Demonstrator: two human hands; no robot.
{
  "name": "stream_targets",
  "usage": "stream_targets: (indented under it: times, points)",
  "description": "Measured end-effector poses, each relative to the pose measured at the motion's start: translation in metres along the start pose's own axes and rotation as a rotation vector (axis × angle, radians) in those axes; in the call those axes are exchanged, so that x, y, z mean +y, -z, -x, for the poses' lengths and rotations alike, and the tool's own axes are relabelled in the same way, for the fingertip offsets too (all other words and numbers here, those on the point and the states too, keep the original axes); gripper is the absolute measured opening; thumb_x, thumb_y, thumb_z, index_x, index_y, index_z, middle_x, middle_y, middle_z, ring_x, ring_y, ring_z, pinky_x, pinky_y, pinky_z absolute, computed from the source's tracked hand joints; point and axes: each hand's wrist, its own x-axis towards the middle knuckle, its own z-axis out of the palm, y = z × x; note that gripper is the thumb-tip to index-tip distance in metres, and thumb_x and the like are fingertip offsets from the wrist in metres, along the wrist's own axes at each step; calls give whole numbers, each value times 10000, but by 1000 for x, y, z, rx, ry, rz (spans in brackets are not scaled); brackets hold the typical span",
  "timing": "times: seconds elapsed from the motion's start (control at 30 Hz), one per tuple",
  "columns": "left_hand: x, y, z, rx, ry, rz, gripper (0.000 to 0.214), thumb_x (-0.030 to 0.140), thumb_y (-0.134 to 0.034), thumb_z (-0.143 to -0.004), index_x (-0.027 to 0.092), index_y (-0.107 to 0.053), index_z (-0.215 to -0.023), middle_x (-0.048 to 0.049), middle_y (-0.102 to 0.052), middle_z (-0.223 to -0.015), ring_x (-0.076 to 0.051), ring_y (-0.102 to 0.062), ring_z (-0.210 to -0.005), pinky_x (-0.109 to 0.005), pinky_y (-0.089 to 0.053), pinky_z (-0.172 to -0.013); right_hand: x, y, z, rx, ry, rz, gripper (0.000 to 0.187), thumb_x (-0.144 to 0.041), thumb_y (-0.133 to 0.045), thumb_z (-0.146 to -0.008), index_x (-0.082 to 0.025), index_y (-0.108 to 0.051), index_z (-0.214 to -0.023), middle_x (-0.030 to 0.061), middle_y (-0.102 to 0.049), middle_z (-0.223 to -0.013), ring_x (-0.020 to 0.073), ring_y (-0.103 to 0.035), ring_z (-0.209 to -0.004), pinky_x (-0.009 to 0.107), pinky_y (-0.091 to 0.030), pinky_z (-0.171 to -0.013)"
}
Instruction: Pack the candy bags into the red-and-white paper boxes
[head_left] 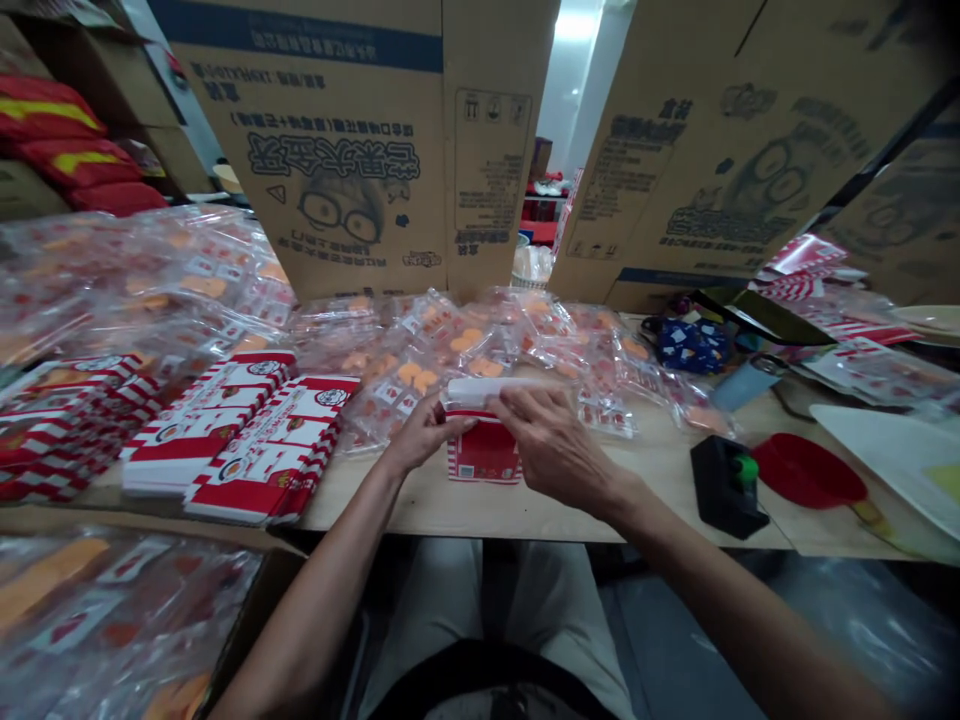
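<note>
Upright on the table in front of me stands a small red-and-white paper box (480, 452) with striped edges and a white upper flap (487, 388). My left hand (424, 430) grips its left upper edge, thumb across the front. Over the right upper part lies my right hand (551, 440), its bent fingers pressed on the flap and slightly blurred. Whether anything is inside the box is hidden. Behind it lie clear plastic packets (469, 340) with orange pieces and small printed sachets.
Stacks of flat red-and-white boxes (270, 450) lie to the left, beside a large heap of packets (150, 270). A carton of packets (112, 610) sits front left. At right are a black tape dispenser (724, 485) and a red scoop (810, 470). Tall cardboard cartons (352, 130) wall the back.
</note>
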Motion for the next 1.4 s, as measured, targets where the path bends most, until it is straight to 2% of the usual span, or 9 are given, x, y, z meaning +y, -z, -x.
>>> stream_targets:
  times: [0.27,0.47,0.63,0.8,0.87,1.03,1.23,1.3,1.4]
  points:
    - [3,-3,11,223,-241,-309,887,352,-828,-803,276,-311,-1519,-122,-601,-1315,-215,-671,-1067,-336,-565,-901,7,1,-7,-81,82,-30,513,-53,-493,-866,-190,-540,-1358,143,-594,-1133,289,-532,-1024,438,-418,-894]
    - [2,-1,26,232,-503,-782,482,271,-716,-907,252,-477,-1325,-106,-597,-1242,-220,-637,-1102,-358,-550,-913,2,-3,-11,-117,114,-32,460,-35,-513,-832,-155,-603,-1267,131,-616,-1080,275,-535,-999,428,-460,-897]
    - [21,-1,32,143,-484,-1083,191,215,-634,-955,214,-614,-1145,-106,-612,-1176,-226,-640,-1102,-328,-546,-868,10,8,-4,-54,145,-132,556,-10,-499,-819,-193,-580,-1337,128,-636,-1149,280,-569,-1081,469,-480,-959]
    - [22,4,29,164,-555,-1085,270,216,-612,-973,218,-579,-1242,-90,-669,-1134,-203,-679,-1017,-318,-564,-839,29,14,35,431,-298,-302,413,-95,-488,-913,-265,-606,-1271,101,-644,-1234,298,-586,-1200,523,-478,-1028]
    - [18,5,27,194,-569,-1074,289,236,-631,-964,219,-570,-1246,-91,-674,-1132,-202,-683,-987,-312,-573,-803,32,-1,51,416,-397,-423,410,-149,-505,-937,-275,-579,-1320,94,-651,-1260,294,-597,-1211,518,-499,-1019]
    - [19,3,21,181,-602,-1092,175,217,-622,-965,215,-628,-1140,-70,-654,-1059,-187,-664,-954,-289,-549,-793,32,-48,61,350,-368,-705,529,-214,-491,-982,-295,-432,-1501,105,-533,-1475,262,-545,-1316,489,-499,-1059]
    - [21,-2,19,96,-475,-1063,151,190,-534,-994,216,-657,-1079,-56,-590,-970,-169,-606,-863,-276,-513,-749,36,-50,46,384,-304,-685,393,-200,-468,-986,-265,-526,-1370,119,-530,-1369,245,-548,-1261,433,-553,-977]
    - [10,-6,19,219,-490,-892,172,222,-603,-966,228,-591,-1138,-49,-606,-1003,-162,-615,-871,-283,-520,-767,39,-46,43,381,-276,-643,352,-193,-472,-985,-254,-523,-1327,127,-522,-1340,245,-558,-1224,419,-566,-933]
    - [-10,-15,21,505,-495,-502,475,294,-739,-885,269,-433,-1248,-4,-649,-962,-135,-640,-806,-269,-533,-748,40,-42,41,364,-210,-547,381,-163,-433,-999,-261,-470,-1365,131,-518,-1325,237,-574,-1161,424,-553,-931]
